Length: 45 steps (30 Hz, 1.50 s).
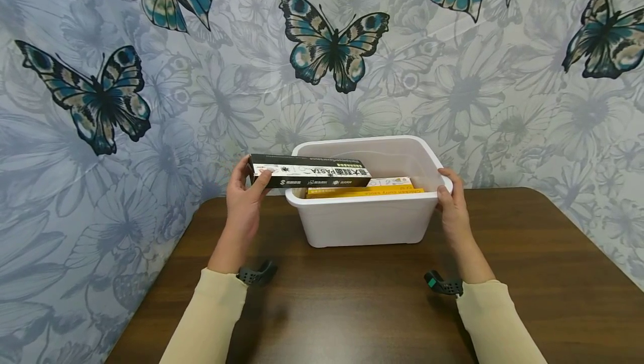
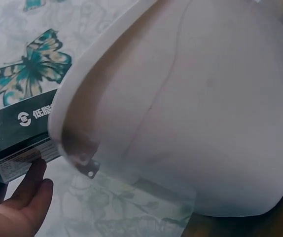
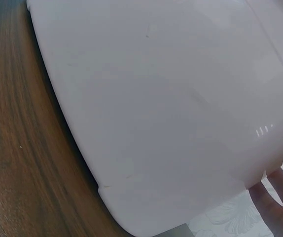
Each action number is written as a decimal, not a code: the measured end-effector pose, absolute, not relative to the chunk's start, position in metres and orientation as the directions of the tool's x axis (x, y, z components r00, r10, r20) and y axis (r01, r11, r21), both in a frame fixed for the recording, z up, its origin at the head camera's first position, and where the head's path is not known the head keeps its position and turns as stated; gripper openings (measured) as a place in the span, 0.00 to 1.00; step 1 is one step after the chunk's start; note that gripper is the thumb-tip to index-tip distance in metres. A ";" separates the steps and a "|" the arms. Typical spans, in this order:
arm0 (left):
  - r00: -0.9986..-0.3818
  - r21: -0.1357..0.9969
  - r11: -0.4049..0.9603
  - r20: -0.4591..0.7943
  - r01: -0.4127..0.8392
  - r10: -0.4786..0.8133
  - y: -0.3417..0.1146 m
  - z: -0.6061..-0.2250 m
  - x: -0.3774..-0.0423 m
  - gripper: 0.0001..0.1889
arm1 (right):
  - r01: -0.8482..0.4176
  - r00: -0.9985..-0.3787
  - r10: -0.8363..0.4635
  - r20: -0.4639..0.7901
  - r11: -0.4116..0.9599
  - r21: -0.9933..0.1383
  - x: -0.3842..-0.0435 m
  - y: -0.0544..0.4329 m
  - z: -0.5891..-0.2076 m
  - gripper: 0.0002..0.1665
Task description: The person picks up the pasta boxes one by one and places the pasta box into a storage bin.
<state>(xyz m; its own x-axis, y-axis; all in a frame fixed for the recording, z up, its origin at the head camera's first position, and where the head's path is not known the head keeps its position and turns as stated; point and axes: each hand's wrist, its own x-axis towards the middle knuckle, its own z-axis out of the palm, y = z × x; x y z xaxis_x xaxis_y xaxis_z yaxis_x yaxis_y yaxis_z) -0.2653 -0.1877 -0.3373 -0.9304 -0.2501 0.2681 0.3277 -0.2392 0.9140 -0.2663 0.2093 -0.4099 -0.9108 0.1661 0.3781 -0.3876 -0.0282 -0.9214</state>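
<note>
A long black-and-white pasta box (image 1: 312, 171) is gripped at its left end by my left hand (image 1: 244, 196), thumb on the near face. Its right part hangs over the opening of a white plastic tub (image 1: 364, 221). In the left wrist view the dark end of the pasta box (image 2: 18, 133) shows between my fingers and the tub's rim. My right hand (image 1: 454, 207) holds the tub's right rim, with fingers (image 3: 279, 190) against its outer wall. Inside the tub lies a yellow box (image 1: 369, 191), partly hidden by the pasta box.
The tub stands on a brown wooden table (image 1: 352, 302) near its back edge. Behind it hangs a pale floral cloth (image 1: 226, 73) with teal butterflies. Dark bands (image 1: 256, 273) sit on both wrists.
</note>
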 end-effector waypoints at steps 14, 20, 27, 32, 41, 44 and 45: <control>-0.963 0.980 -0.016 0.191 0.197 -0.192 -0.168 -0.339 -0.287 0.36 | -0.381 -0.913 0.163 0.375 -0.012 -0.924 -0.266 0.211 -0.410 0.27; -0.984 0.990 0.047 0.136 0.132 -0.112 -0.165 -0.345 -0.298 0.36 | -0.390 -0.910 0.159 0.383 -0.014 -0.921 -0.266 0.211 -0.411 0.27; -0.996 0.988 0.137 0.078 0.072 -0.041 -0.166 -0.347 -0.310 0.35 | -0.388 -0.910 0.164 0.381 -0.014 -0.921 -0.267 0.211 -0.412 0.27; -0.999 0.981 0.188 0.051 0.047 -0.015 -0.162 -0.344 -0.315 0.35 | -0.385 -0.911 0.165 0.379 -0.006 -0.923 -0.267 0.211 -0.413 0.28; -0.997 0.963 0.267 -0.056 -0.038 0.060 -0.160 -0.341 -0.322 0.34 | -0.402 -0.901 0.183 0.393 -0.013 -0.915 -0.267 0.211 -0.413 0.28; -0.996 0.964 0.259 -0.069 -0.054 0.050 -0.161 -0.341 -0.322 0.36 | -0.408 -0.898 0.186 0.398 -0.016 -0.913 -0.268 0.211 -0.413 0.28; -0.997 0.966 0.252 -0.070 -0.057 0.045 -0.162 -0.342 -0.321 0.36 | -0.408 -0.898 0.187 0.398 -0.014 -0.913 -0.268 0.211 -0.413 0.28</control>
